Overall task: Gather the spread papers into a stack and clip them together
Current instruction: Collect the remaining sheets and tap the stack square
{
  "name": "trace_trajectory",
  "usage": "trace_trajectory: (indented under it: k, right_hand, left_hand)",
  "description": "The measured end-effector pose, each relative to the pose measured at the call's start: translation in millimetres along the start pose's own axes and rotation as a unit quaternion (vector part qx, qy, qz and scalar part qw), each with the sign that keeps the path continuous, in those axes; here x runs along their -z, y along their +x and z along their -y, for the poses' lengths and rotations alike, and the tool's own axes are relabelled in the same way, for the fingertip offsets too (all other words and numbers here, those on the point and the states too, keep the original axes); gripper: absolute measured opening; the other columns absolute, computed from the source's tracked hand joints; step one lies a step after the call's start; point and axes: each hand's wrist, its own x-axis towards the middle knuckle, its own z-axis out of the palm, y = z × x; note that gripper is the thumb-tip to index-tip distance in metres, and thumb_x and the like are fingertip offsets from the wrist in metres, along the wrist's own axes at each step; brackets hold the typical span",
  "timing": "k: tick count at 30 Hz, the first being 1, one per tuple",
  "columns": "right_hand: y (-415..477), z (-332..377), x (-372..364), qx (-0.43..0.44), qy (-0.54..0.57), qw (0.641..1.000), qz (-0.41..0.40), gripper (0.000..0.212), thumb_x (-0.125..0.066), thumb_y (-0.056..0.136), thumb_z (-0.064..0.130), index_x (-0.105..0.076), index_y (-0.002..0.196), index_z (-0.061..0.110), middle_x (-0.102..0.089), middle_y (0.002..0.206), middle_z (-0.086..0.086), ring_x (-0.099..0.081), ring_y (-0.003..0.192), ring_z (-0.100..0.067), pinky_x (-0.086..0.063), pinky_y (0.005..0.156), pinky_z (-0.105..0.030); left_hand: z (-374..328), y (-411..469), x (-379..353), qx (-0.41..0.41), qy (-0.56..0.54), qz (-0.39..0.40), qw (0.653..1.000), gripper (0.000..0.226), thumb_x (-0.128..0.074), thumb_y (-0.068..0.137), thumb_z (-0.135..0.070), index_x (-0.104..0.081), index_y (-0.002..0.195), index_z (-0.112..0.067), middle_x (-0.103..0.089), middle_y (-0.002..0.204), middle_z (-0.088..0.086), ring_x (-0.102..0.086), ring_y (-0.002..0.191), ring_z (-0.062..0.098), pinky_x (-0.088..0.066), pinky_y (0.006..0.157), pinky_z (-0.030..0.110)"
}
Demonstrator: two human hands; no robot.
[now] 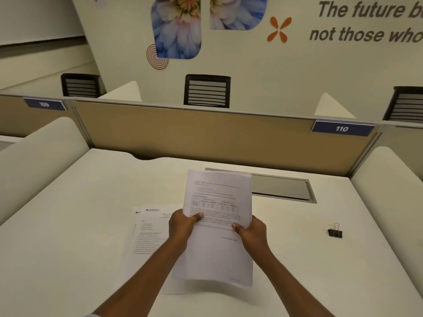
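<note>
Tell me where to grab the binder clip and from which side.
Probably pinch the two wire loops of the binder clip from above: they stand up off its black body, which sits flat on the desk, with bare desk all round it.

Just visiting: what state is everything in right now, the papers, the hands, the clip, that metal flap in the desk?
held papers: lifted off the desk, printed side up.
left hand: grips their left edge.
right hand: grips their right edge.
loose papers: flat on the desk, not yet gathered.
binder clip: on the desk, untouched, clipping nothing.
metal flap: shut.
</note>
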Motion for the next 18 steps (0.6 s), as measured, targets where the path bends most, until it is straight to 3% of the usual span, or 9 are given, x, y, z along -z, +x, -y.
trace_trajectory:
  k: [4, 8, 13, 15, 18]
  right_hand:
    - [-7, -18, -1, -0.029, -0.017, 0.999, 0.027, 0.031, -0.074, 0.075, 0.005, -0.065, 0.098, 0.024, -0.068, 0.089, 0.014, -0.068, 0.084, -0.011, -0.056, 0.070, -0.022]
    - [-8, -31, -3, -0.086, -0.002, 0.995, 0.046, 0.035, -0.073, 0.074, 0.002, -0.066, 0.103, 0.019, -0.068, 0.088, 0.013, -0.069, 0.081, -0.010, -0.055, 0.061, -0.019]
    - [-4, -48, -10, -0.152, 0.031, 0.987, 0.042, 0.037, -0.073, 0.070, -0.003, -0.071, 0.104, 0.011, -0.074, 0.095, 0.000, -0.072, 0.083, -0.020, -0.061, 0.071, -0.036]
    - [-4, -52, -16, -0.168, 0.054, 0.983, 0.043, 0.038, -0.073, 0.069, -0.004, -0.071, 0.104, 0.010, -0.075, 0.099, -0.005, -0.072, 0.086, -0.026, -0.060, 0.079, -0.047]
    - [-4, -53, -29, -0.185, 0.081, 0.978, 0.045, 0.038, -0.073, 0.069, -0.007, -0.071, 0.104, 0.008, -0.075, 0.099, -0.008, -0.072, 0.089, -0.030, -0.058, 0.083, -0.052]
  left_hand:
    - [24, -8, -2, 0.061, 0.028, 0.007, 0.998, 0.034, -0.085, 0.071, -0.027, -0.071, 0.096, -0.009, -0.074, 0.092, 0.008, -0.070, 0.082, 0.028, -0.060, 0.077, 0.037]
    - [40, -11, -3, 0.093, 0.031, 0.001, 0.995, 0.038, -0.085, 0.072, -0.024, -0.064, 0.097, -0.005, -0.070, 0.095, 0.010, -0.068, 0.084, 0.029, -0.058, 0.072, 0.034]
    - [55, 1, 6, 0.095, 0.059, 0.024, 0.993, 0.013, -0.072, 0.086, -0.017, -0.064, 0.091, -0.007, -0.071, 0.099, 0.011, -0.066, 0.083, 0.024, -0.048, 0.061, 0.026]
    - [59, 8, 13, 0.096, 0.080, 0.036, 0.992, 0.009, -0.065, 0.091, -0.017, -0.065, 0.089, -0.008, -0.071, 0.099, 0.011, -0.066, 0.082, 0.023, -0.051, 0.064, 0.028]
    - [63, 16, 25, 0.097, 0.105, 0.048, 0.988, 0.012, -0.061, 0.094, -0.018, -0.066, 0.094, -0.006, -0.071, 0.097, 0.009, -0.067, 0.086, 0.025, -0.056, 0.075, 0.036]
